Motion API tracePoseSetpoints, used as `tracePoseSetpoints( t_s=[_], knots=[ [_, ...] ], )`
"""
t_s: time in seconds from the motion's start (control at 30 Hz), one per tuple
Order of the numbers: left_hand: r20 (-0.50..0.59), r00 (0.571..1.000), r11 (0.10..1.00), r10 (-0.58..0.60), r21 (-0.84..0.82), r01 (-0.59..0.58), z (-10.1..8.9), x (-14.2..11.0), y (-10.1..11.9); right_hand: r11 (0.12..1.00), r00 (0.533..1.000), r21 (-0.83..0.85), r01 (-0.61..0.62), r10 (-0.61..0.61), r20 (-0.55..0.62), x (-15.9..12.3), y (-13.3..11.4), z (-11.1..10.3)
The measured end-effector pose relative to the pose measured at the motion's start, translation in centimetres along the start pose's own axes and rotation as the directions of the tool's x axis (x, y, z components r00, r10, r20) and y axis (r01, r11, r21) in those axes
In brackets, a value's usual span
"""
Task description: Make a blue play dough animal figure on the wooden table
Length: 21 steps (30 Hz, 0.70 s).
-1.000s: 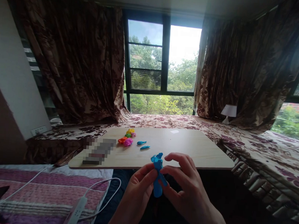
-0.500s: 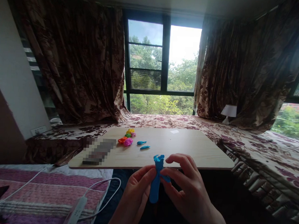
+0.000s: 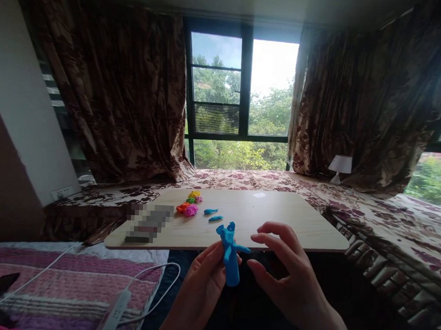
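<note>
My left hand pinches an upright blue clay figure in front of the near edge of the light wooden table. The figure has a small tuft on top and a thin arm sticking out to the right. My right hand hovers just right of it, fingers curled and apart, not touching it. On the table lie two small blue clay pieces and a cluster of orange, pink, yellow and green clay lumps.
A blurred flat object lies on the table's left part. A white power strip and cable rest on a striped pink blanket at lower left. Flowered bedding, a small white lamp, curtains and a window are behind.
My right hand let go of the blue figure and drew back to the right. The figure now shows a thin arm sticking out on its right side. The view shifted slightly.
</note>
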<state>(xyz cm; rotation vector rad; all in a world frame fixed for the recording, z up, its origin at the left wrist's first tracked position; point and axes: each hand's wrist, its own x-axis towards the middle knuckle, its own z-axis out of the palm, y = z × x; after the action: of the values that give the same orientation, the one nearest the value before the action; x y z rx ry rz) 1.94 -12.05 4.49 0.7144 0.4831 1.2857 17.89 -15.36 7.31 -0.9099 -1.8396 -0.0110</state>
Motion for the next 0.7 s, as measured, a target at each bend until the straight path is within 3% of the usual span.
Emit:
tracePoseSetpoints(
  t_s=[0.2,0.7],
  knots=[
    [0.036,0.999,1.0,-0.016,-0.02,0.016,0.4,-0.3,0.1,0.998,0.999,0.063,-0.013,0.01,0.038,-0.3,0.1,0.6],
    [0.067,0.998,1.0,-0.005,-0.018,0.006,0.7,-0.6,0.2,0.999,0.999,0.008,0.04,-0.04,-0.037,0.3,-0.8,1.1]
  ],
)
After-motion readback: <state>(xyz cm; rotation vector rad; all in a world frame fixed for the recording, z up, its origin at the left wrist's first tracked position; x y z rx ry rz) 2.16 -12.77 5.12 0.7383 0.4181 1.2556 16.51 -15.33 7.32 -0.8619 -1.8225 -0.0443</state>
